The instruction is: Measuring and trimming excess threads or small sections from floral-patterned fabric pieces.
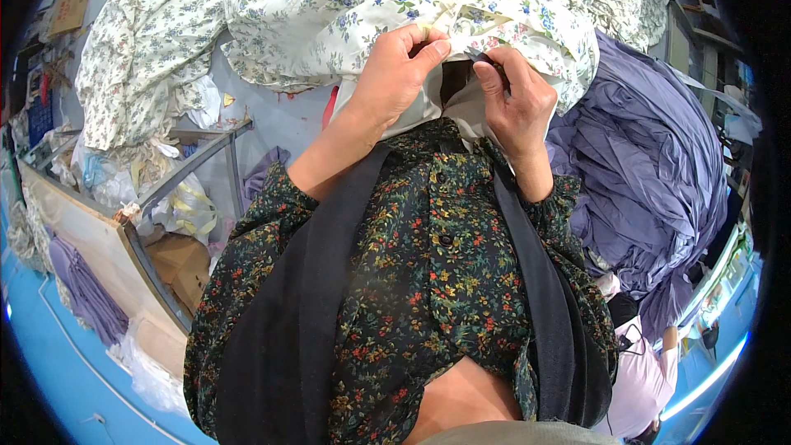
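My left hand (397, 72) is closed in a pinch on the near edge of white floral fabric (354, 0), printed with blue flowers and green leaves. Close beside it, my right hand (521, 99) has its thumb and fingers folded around a small tool with a grey pointed blade (476, 54). Most of that tool is hidden in the fingers, so its exact kind does not show. The blade tip lies at the fabric edge, a short way right of my left fingertips. White cloth also hangs below the hands, against my body.
Purple-grey fabric (651, 156) is heaped at the right. On the left, a wooden-sided bin (99, 235) with a metal frame holds plastic bags and scraps. A cardboard box (69, 10) sits at the far left. Behind, at the lower right, is another person in a pink top (638, 379).
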Tool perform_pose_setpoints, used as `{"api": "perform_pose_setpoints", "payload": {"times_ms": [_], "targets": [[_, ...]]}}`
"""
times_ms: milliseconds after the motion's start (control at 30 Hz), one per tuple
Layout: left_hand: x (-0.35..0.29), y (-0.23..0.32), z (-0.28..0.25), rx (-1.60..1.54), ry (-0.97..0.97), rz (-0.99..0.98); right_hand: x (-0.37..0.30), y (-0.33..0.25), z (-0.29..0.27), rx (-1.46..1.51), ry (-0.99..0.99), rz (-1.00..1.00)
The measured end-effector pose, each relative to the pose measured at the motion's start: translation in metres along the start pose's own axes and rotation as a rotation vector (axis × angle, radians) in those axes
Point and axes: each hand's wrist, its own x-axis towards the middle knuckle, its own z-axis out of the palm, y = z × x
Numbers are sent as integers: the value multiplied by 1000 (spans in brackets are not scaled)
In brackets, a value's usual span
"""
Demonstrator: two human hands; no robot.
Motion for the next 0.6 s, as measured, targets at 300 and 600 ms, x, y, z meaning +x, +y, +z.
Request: {"api": "perform_pose_setpoints", "payload": {"times_ms": [300,600], "targets": [[1,-2,-1,12,1,-8,-1,5,4,20,26,-39],[-1,0,-3,28,-6,-6,0,6,2,12,-12,-45]]}}
